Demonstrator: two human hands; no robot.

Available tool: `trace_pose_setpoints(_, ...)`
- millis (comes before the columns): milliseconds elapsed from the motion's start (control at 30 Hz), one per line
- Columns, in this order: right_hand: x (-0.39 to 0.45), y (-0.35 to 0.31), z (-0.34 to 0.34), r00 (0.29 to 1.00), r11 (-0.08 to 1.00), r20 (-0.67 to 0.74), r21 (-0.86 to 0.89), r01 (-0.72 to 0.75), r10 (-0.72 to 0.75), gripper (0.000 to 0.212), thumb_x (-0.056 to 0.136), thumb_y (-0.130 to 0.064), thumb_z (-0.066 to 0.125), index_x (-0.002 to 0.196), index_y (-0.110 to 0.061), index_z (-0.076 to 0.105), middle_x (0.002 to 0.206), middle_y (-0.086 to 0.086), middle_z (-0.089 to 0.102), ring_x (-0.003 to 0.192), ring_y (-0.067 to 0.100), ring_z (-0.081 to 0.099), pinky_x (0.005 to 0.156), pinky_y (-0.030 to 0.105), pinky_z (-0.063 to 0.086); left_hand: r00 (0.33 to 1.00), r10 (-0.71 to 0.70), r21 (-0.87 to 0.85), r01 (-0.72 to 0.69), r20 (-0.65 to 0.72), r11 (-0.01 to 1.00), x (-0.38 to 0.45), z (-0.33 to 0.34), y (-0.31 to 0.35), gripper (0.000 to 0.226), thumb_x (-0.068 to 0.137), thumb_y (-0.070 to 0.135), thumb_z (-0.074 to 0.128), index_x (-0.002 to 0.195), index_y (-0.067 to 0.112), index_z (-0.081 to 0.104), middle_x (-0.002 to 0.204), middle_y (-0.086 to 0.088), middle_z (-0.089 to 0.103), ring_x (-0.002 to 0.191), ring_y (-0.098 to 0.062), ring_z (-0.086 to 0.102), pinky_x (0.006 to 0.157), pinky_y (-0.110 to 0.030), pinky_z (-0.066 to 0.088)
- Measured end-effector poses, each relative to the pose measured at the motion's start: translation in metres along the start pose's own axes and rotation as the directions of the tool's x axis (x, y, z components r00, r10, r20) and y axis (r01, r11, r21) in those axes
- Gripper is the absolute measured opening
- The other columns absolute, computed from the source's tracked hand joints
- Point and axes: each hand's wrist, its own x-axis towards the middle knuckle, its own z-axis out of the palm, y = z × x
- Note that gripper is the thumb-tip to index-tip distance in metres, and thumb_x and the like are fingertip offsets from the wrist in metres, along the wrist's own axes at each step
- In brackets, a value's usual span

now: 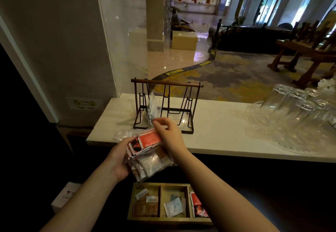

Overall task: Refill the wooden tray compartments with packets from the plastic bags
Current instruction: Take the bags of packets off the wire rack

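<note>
**A:** Left hand (118,160) cups a clear plastic bag (151,164) of pale and brown sachets from beneath, with a fan of red packets (145,142) stacked on top. Right hand (169,135) comes over the stack, fingers curled on the upper edge of the topmost red packet, thumb raised. Both hands are closed on the bundle, held in the air above the wooden tray (145,218).

**B:** And the tray?

**A:** It sits below the bench edge, three compartments showing: brown and white sachets on the left, a few pale packets in the middle, red packets on the right, that last one partly hidden by the right forearm.

**B:** Where does it go wrong from here?

**A:** The red fan is loose and splayed. Peeling one packet off could drag its neighbours, and they would likely drop into the left or middle compartment, which lie straight beneath, not the red one. The bag looks to be pinned only by the left palm; if that grip eases, the whole lot may spill.

**B:** Anything further out?

**A:** On the white bench (218,131) stands a wire rack (163,108) with another clear bag (152,108) leaning inside, just beyond the right hand. A wide sweep could knock it. Upturned glasses (291,102) on a glass tray sit well apart to the right.
</note>
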Motion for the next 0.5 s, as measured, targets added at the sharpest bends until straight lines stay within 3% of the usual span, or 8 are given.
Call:
trace_pose_setpoints(67,0.019,-0.001,0.003,0.993,0.998,-0.121,-0.060,0.006,-0.013,0.029,0.092,-0.032,0.056,0.118,-0.019,0.059,0.112,0.002,0.067,0.091,0.014,0.066,0.083,0.038,0.058,1.000,0.004,-0.030,-0.005,-0.024,1.000,0.002,-0.008,-0.002,0.036,0.087,0.035,0.055,0.099,0.004,0.071,0.086,-0.019,0.073,0.077,-0.030,0.070,0.090,-0.043,0.050)
trace_pose_setpoints(167,0.039,-0.002,0.013,0.972,0.974,-0.220,-0.225,0.029,-0.080,0.039,0.091,-0.030,0.058,0.128,-0.018,0.054,0.119,0.004,0.067,0.099,0.015,0.065,0.085,0.033,0.056,0.998,0.024,-0.062,-0.027,-0.053,0.998,0.005,-0.021,-0.005,0.036,0.090,0.035,0.051,0.079,0.006,0.068,0.065,-0.016,0.072,0.055,-0.027,0.070,0.072,-0.038,0.051)
trace_pose_setpoints(267,0.048,-0.005,0.027,0.941,0.882,-0.211,-0.448,0.148,-0.265,0.043,0.092,-0.025,0.056,0.135,-0.018,0.048,0.131,0.004,0.059,0.115,0.019,0.058,0.094,0.034,0.049,0.998,0.037,-0.069,-0.041,-0.053,0.997,0.007,-0.030,-0.006,0.038,0.091,0.036,0.048,0.079,0.006,0.067,0.061,-0.016,0.071,0.051,-0.026,0.069,0.067,-0.037,0.048)
trace_pose_setpoints(333,0.054,-0.003,0.037,0.936,0.836,-0.136,-0.504,0.218,-0.325,0.051,0.093,-0.022,0.056,0.141,-0.018,0.038,0.147,0.005,0.044,0.128,0.021,0.048,0.102,0.036,0.043,0.998,0.040,-0.059,-0.043,-0.043,0.997,0.009,-0.036,-0.005,0.038,0.091,0.038,0.048,0.081,0.006,0.067,0.063,-0.016,0.071,0.054,-0.026,0.070,0.068,-0.037,0.049)
trace_pose_setpoints(433,0.065,0.006,0.047,0.969,0.819,-0.070,-0.551,0.159,-0.235,0.063,0.095,-0.022,0.051,0.148,-0.017,0.018,0.158,0.011,0.016,0.131,0.029,0.045,0.100,0.041,0.044,0.998,0.048,-0.055,-0.050,-0.039,0.997,0.010,-0.043,-0.002,0.038,0.090,0.038,0.050,0.083,0.006,0.068,0.066,-0.016,0.072,0.057,-0.027,0.070,0.069,-0.036,0.050)
trace_pose_setpoints(500,0.073,0.011,0.051,0.985,0.826,-0.094,-0.559,0.069,-0.146,0.065,0.096,-0.023,0.049,0.149,-0.018,0.012,0.156,0.018,0.018,0.123,0.035,0.052,0.094,0.045,0.050,0.997,0.060,-0.041,-0.062,-0.043,0.997,0.012,-0.047,-0.001,0.037,0.090,0.038,0.051,0.086,0.005,0.069,0.067,-0.016,0.072,0.057,-0.026,0.070,0.069,-0.036,0.050)
